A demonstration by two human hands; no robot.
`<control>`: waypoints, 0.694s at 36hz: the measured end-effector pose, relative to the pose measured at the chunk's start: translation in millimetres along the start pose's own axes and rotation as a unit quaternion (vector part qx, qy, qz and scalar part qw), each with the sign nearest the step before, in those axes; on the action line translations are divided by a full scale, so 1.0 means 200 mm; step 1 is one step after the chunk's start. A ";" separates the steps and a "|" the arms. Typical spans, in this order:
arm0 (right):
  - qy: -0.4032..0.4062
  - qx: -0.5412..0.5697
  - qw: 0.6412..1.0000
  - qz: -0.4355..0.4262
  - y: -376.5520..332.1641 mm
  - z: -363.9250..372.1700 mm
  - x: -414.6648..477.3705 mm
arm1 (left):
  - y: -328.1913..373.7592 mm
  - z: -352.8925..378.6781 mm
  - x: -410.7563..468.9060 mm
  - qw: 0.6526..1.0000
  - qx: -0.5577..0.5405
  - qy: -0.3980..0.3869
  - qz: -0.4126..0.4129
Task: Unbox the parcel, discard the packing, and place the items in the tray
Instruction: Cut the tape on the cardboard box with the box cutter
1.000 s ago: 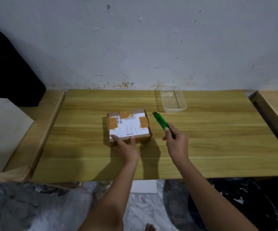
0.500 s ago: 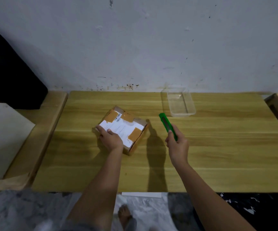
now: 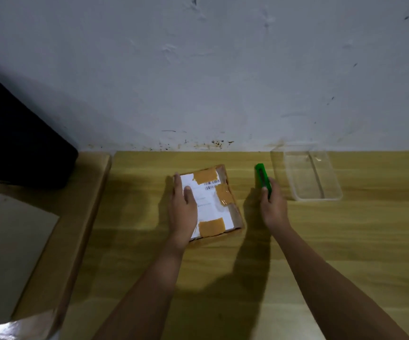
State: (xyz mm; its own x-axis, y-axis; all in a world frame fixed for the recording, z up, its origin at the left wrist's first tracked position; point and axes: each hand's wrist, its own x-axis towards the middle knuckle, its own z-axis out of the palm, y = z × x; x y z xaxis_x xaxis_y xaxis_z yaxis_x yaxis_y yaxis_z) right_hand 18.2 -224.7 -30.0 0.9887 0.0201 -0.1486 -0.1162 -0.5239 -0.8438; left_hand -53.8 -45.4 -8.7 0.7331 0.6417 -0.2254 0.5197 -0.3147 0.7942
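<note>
A small cardboard parcel (image 3: 219,204) with a white shipping label and brown tape patches lies on the wooden table (image 3: 345,241), its long side now running away from me. My left hand (image 3: 183,207) rests flat on the parcel's left half, fingers spread over the label. Just right of the parcel, my right hand (image 3: 273,204) grips a green utility knife (image 3: 262,176) that points toward the wall; I cannot see whether a blade is out. A clear plastic tray (image 3: 306,177) sits to the right of the knife near the wall and looks to have nothing in it.
A grey wall runs along the table's far edge. A lower wooden ledge (image 3: 85,217) adjoins the table on the left, with a pale flat board (image 3: 9,253) and a large black object (image 3: 14,143) beyond it.
My left hand has turned the parcel on the table from lying crosswise to lengthwise. My right hand with the green knife stayed beside it, and my view has come closer to the table.
</note>
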 end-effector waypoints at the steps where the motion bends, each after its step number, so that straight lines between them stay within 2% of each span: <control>1: 0.001 -0.010 1.000 0.000 0.00 0.01 0.02 | -0.01 0.00 0.02 1.000 -0.004 -0.008 0.000; 5: 0.009 -0.057 0.998 -0.013 -0.02 0.05 0.11 | -0.01 0.01 0.05 1.000 -0.007 -0.018 0.022; 8: 0.009 -0.098 0.995 0.012 -0.02 0.08 0.15 | 0.00 0.00 0.05 0.999 0.003 -0.018 0.032; 13: 0.018 -0.211 0.977 0.025 -0.03 0.11 0.18 | 0.01 0.00 0.05 0.999 -0.018 -0.019 0.030; 25: 0.021 -0.249 0.968 0.022 -0.04 0.09 0.25 | -0.01 0.00 0.05 0.998 -0.024 -0.023 0.053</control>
State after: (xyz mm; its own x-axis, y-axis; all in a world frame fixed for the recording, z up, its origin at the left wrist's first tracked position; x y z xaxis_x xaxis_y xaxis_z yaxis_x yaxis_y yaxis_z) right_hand 66.4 -204.5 -40.3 0.9881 -0.0414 -0.1483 -0.1089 -0.8687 -0.4832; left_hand -47.5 -39.1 -12.7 0.8030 0.5731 -0.1637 0.4173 -0.3446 0.8409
